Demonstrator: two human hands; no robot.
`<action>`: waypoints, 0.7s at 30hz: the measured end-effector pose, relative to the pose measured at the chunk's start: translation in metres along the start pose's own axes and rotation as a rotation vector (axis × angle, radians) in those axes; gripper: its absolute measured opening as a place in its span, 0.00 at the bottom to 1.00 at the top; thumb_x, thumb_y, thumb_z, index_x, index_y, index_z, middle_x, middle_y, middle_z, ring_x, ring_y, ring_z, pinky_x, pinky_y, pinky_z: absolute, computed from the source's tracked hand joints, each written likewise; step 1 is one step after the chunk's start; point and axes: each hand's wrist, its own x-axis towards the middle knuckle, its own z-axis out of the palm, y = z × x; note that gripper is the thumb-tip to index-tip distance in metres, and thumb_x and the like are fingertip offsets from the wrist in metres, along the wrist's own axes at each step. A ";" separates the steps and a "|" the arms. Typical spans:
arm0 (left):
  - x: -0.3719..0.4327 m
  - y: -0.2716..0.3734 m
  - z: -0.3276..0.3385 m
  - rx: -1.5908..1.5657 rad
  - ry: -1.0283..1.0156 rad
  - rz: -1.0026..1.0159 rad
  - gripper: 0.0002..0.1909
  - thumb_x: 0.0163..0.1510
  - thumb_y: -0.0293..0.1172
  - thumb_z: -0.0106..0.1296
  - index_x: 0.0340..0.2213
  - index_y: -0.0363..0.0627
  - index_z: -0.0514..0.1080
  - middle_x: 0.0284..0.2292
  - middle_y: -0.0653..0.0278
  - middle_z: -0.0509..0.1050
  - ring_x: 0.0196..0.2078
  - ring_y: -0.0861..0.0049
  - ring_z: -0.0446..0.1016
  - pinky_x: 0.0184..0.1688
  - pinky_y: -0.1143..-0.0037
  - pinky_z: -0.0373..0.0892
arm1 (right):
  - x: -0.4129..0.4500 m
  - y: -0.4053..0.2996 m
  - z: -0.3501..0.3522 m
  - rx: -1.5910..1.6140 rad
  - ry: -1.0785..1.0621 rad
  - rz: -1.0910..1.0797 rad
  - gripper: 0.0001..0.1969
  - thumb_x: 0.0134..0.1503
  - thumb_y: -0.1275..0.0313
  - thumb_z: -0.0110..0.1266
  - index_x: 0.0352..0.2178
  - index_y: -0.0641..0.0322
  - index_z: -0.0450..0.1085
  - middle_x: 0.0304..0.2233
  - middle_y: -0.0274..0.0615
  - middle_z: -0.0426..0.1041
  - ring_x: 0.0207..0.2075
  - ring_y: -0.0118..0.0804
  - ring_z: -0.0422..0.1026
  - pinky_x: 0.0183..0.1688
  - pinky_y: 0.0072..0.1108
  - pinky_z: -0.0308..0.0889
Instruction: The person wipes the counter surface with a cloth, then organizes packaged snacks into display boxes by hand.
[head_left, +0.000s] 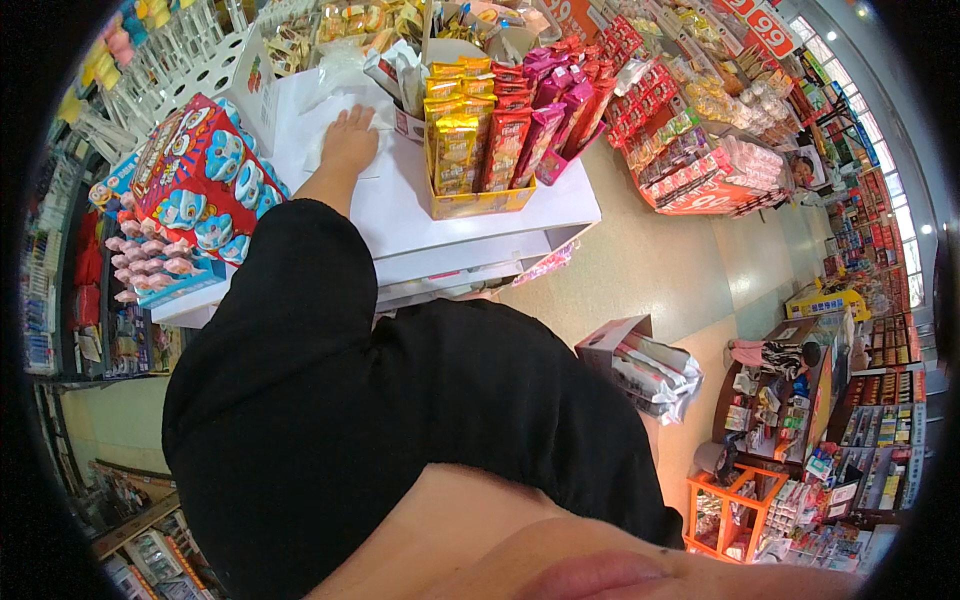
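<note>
My left hand (351, 139) lies palm down on the white display table (390, 225), fingers slightly apart. Beneath and beside it is a thin white sheet, cloth or paper; I cannot tell which. Clear crumpled plastic (345, 71) lies just beyond the fingertips. On my right side, an open carton of silvery-white packets (652, 375) is held out above the floor. Only a sliver of my right hand (649, 430) shows under that carton; its fingers are hidden. Right of my left hand stands a yellow carton (484, 204) with upright yellow, red and purple snack packets.
Left on the table are a red box of blue lion-shaped items (195, 165) and pink figures (154, 259). A white rack with holes (217, 75) stands behind. Red-fronted snack bins (712, 180) cross the aisle. An orange frame stand (731, 510) and a distant person (776, 356) appear right.
</note>
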 end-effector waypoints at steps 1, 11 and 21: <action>-0.003 0.008 0.000 0.005 0.012 0.077 0.31 0.59 0.43 0.37 0.63 0.49 0.55 0.65 0.59 0.53 0.67 0.58 0.50 0.66 0.62 0.49 | 0.000 0.000 0.001 0.000 -0.001 -0.004 0.12 0.64 0.69 0.44 0.46 0.62 0.67 0.29 0.42 0.74 0.28 0.33 0.72 0.30 0.21 0.71; -0.127 0.092 -0.031 -0.133 0.006 0.252 0.29 0.55 0.34 0.41 0.57 0.36 0.62 0.62 0.54 0.59 0.65 0.58 0.54 0.65 0.62 0.53 | 0.019 -0.034 0.025 -0.072 -0.062 -0.069 0.12 0.65 0.69 0.44 0.46 0.62 0.67 0.29 0.42 0.74 0.28 0.33 0.72 0.31 0.21 0.71; -0.229 0.031 -0.045 -0.160 0.216 0.140 0.27 0.55 0.34 0.46 0.57 0.43 0.64 0.61 0.52 0.61 0.64 0.57 0.58 0.65 0.60 0.52 | 0.039 -0.064 0.102 -0.210 -0.240 -0.146 0.12 0.65 0.68 0.44 0.47 0.61 0.67 0.29 0.42 0.74 0.29 0.33 0.72 0.31 0.21 0.71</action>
